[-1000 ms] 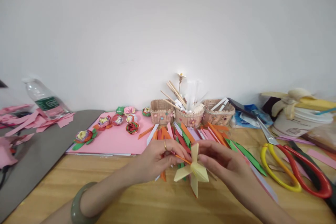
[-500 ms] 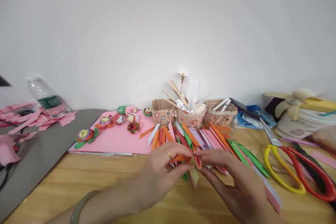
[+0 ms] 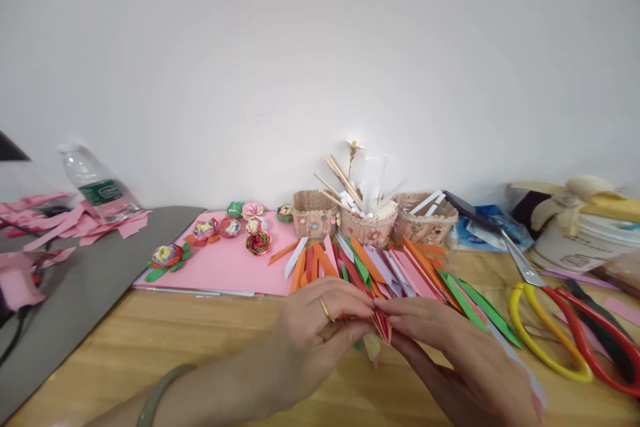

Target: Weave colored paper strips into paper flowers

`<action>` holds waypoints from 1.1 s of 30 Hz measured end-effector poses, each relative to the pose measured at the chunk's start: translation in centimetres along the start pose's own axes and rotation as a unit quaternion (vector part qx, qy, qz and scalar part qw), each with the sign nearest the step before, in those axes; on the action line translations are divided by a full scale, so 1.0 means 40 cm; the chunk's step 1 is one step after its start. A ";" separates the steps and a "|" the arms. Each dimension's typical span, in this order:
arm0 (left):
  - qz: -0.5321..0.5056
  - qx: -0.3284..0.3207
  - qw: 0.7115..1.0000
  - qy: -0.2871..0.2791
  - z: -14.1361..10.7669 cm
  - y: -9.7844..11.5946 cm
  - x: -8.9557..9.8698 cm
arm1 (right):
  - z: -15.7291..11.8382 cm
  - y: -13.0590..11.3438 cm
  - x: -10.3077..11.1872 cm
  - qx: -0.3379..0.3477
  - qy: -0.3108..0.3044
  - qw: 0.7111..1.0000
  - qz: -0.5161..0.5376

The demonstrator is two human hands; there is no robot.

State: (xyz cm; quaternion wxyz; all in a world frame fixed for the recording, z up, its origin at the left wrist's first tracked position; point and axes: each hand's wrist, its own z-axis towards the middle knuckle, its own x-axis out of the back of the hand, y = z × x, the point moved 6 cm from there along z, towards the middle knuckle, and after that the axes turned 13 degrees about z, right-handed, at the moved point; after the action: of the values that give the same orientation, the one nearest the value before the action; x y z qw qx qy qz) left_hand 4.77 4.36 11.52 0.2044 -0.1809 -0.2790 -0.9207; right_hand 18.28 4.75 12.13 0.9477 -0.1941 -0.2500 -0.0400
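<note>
One left hand (image 3: 323,340); one right hand (image 3: 445,347); folded paper (image 3: 384,329) between their fingers, layers too small to count; one ring (image 3: 324,309); one bangle (image 3: 159,389); eight paper flowers (image 3: 257,243) on or around one pink sheet (image 3: 215,267); three baskets (image 3: 367,232); one plastic bottle (image 3: 100,192); one pair of scissors (image 3: 526,268); one white tub (image 3: 573,259); loose paper strips (image 3: 415,273) on the worktop (image 3: 160,330) overlap, number not determinable.

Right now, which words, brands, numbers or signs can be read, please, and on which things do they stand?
None can be read with certainty.
Green label on the bottle: pale lettering, too small and blurred.
White tub: dark markings, too blurred.
</note>
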 end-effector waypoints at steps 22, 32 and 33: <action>0.011 -0.022 0.999 -0.042 -0.004 -0.006 -0.002 | -0.004 -0.003 0.005 0.044 0.005 0.998 -0.047; -0.207 0.302 0.890 -0.271 -0.018 -0.063 -0.047 | -0.027 0.077 -0.047 -0.260 -0.055 0.933 0.243; -0.235 0.333 0.869 -0.279 -0.027 -0.068 -0.055 | -0.034 0.086 -0.052 -0.296 -0.059 0.918 0.256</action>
State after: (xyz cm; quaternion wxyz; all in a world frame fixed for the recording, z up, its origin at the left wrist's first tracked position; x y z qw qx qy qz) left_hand 5.09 6.42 8.51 -0.0565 -0.2805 -0.6490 -0.7049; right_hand 17.67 7.35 8.82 0.8084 -0.5252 -0.2240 0.1432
